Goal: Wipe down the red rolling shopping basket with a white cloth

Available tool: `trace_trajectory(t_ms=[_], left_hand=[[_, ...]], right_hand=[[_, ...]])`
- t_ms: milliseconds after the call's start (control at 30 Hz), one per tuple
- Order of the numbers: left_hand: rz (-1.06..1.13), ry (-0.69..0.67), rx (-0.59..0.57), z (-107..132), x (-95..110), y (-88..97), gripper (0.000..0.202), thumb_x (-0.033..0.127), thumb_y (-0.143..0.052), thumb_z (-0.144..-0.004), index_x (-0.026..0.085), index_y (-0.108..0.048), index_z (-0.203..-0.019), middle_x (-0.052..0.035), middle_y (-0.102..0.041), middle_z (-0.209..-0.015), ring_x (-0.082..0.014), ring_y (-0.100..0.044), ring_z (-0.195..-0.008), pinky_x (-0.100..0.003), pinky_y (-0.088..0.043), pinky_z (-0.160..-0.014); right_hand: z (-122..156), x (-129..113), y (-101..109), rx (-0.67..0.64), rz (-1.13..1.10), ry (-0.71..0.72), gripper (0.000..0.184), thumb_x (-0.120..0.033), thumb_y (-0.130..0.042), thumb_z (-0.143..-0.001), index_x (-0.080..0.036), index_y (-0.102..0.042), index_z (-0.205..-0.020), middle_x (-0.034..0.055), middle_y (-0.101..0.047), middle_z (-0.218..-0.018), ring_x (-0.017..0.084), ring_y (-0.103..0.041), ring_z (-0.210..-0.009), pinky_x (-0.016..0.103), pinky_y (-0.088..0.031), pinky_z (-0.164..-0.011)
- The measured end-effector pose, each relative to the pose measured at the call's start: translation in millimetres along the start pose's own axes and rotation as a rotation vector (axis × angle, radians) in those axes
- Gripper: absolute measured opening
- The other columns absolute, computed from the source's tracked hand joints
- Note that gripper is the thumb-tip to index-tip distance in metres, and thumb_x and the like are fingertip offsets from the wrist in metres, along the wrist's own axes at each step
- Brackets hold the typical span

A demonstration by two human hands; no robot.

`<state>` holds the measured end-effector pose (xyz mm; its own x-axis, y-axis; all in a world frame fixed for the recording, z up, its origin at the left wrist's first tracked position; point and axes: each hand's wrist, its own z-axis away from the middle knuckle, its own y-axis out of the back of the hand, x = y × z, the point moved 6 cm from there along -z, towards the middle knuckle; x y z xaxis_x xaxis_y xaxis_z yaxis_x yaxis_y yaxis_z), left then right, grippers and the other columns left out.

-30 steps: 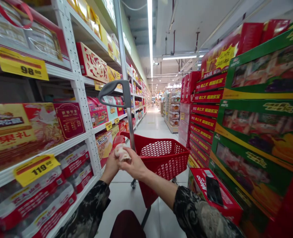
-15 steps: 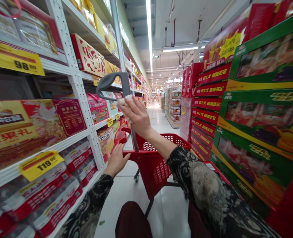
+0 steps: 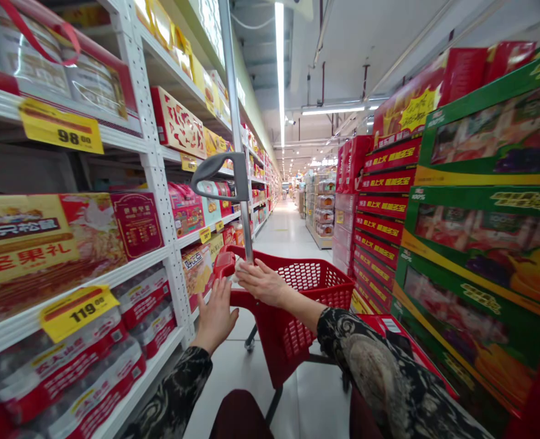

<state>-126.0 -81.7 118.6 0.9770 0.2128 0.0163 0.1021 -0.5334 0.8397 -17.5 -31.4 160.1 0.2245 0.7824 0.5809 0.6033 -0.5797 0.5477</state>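
A red mesh shopping cart (image 3: 310, 286) stands in the aisle in front of me, with a grey metal pole (image 3: 242, 152) rising from its near rim and a grey loop handle (image 3: 219, 174) on the pole. My right hand (image 3: 263, 281) rests at the foot of the pole, its fingers closed on a small pale cloth or wipe (image 3: 241, 265). My left hand (image 3: 217, 314) is open, fingers straight, palm against the cart's near left rim. Both sleeves are dark and patterned.
White shelves (image 3: 151, 152) with boxed gift packs and yellow price tags (image 3: 61, 129) run along the left. Stacked red cartons (image 3: 379, 207) and green cartons (image 3: 484, 231) line the right. The tiled aisle (image 3: 283, 228) runs ahead between them to further displays.
My right hand has come down the pole with the pale cloth, from just under the grey handle to the cart rim. My left hand has stayed at the cart's left rim.
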Motion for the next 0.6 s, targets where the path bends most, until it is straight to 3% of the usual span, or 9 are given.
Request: trace_trajectory(t_ms=[67, 200, 267, 533, 600], left_hand=[[-0.016, 0.009, 0.004, 0.9, 1.7, -0.1, 0.062, 0.019, -0.049, -0.074, 0.012, -0.033, -0.134, -0.0164, -0.028, -0.144, -0.0283, -0.024, -0.134, -0.060, -0.011, -0.106], [-0.041, 0.029, -0.020, 2.1, 4.6, 1.7, 0.063, 0.022, -0.048, -0.076, 0.010, -0.031, -0.135, -0.0168, -0.024, -0.146, -0.0288, -0.020, -0.135, -0.062, -0.012, -0.104], [-0.045, 0.026, -0.041, 3.8, 5.6, 2.9, 0.063, 0.022, -0.047, -0.076, 0.011, -0.029, -0.136, -0.0161, -0.023, -0.146, -0.0282, -0.019, -0.135, -0.062, -0.012, -0.104], [-0.084, -0.002, -0.046, 11.4, 10.0, 7.8, 0.069, 0.023, -0.046, -0.076, 0.009, -0.020, -0.139, -0.0178, -0.024, -0.146, -0.0296, -0.018, -0.135, -0.062, -0.006, -0.105], [-0.092, 0.006, -0.056, 10.8, 11.0, 6.6, 0.071, 0.024, -0.046, -0.076, 0.008, -0.019, -0.140, -0.0186, -0.024, -0.146, -0.0302, -0.018, -0.135, -0.062, -0.006, -0.104]], right_hand=[[-14.0, 12.0, 10.8, 0.023, 0.018, -0.015, 0.035, -0.018, -0.037, -0.091, -0.020, -0.047, -0.124, 0.0023, -0.045, -0.136, 0.020, -0.027, -0.133, 0.045, -0.025, -0.110], [-44.8, 48.5, 39.9, 0.065, 0.013, -0.186, 0.039, -0.015, -0.039, -0.090, -0.022, -0.043, -0.129, 0.0029, -0.040, -0.139, 0.022, -0.020, -0.135, 0.049, -0.019, -0.111], [-47.0, 51.9, 43.1, 0.049, -0.007, -0.208, 0.039, -0.015, -0.039, -0.090, -0.022, -0.044, -0.128, 0.0029, -0.040, -0.139, 0.021, -0.020, -0.135, 0.050, -0.018, -0.111], [27.4, -17.8, -11.3, -0.104, -0.069, -0.213, 0.035, -0.019, -0.036, -0.092, -0.022, -0.047, -0.125, 0.0028, -0.041, -0.139, 0.020, -0.025, -0.133, 0.048, -0.023, -0.109], [35.3, -26.5, -19.2, -0.132, -0.076, -0.206, 0.034, -0.019, -0.036, -0.092, -0.021, -0.048, -0.124, 0.0031, -0.041, -0.139, 0.020, -0.025, -0.133, 0.047, -0.023, -0.110]])
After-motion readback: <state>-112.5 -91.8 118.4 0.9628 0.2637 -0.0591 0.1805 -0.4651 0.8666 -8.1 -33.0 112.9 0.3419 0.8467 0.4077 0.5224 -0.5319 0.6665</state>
